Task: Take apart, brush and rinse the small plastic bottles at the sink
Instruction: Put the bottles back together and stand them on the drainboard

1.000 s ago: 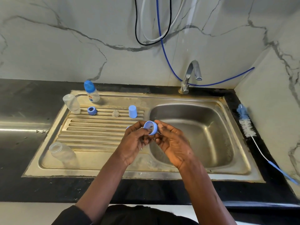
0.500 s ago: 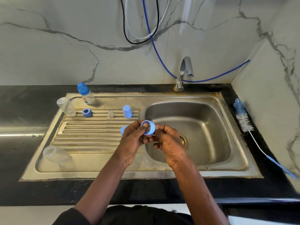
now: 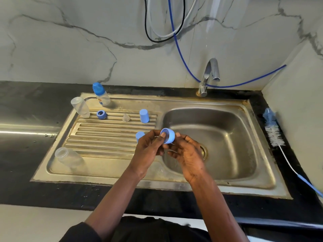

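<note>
A blue screw ring (image 3: 168, 135) is held above the basin's left edge, pinched by both my left hand (image 3: 148, 151) and my right hand (image 3: 187, 154). A clear teat seems to sit inside the ring. On the drainboard (image 3: 104, 137) stand a capped bottle (image 3: 101, 94), an upside-down clear bottle (image 3: 80, 107), another blue ring (image 3: 101, 114), a clear teat (image 3: 126, 117) and a blue cap (image 3: 144, 116). A second blue cap (image 3: 139, 135) shows just behind my left fingers. A clear bottle (image 3: 69, 158) lies on its side at the front left.
The steel basin (image 3: 227, 145) is dry, and the tap (image 3: 208, 75) over it is off. A bottle brush (image 3: 273, 131) lies on the black counter to the right. Hoses hang on the marble wall (image 3: 70, 49) behind.
Both hands keep working the blue ring, which has turned so its opening faces more to the left. The camera has tilted a little; nothing on the drainboard has moved.
</note>
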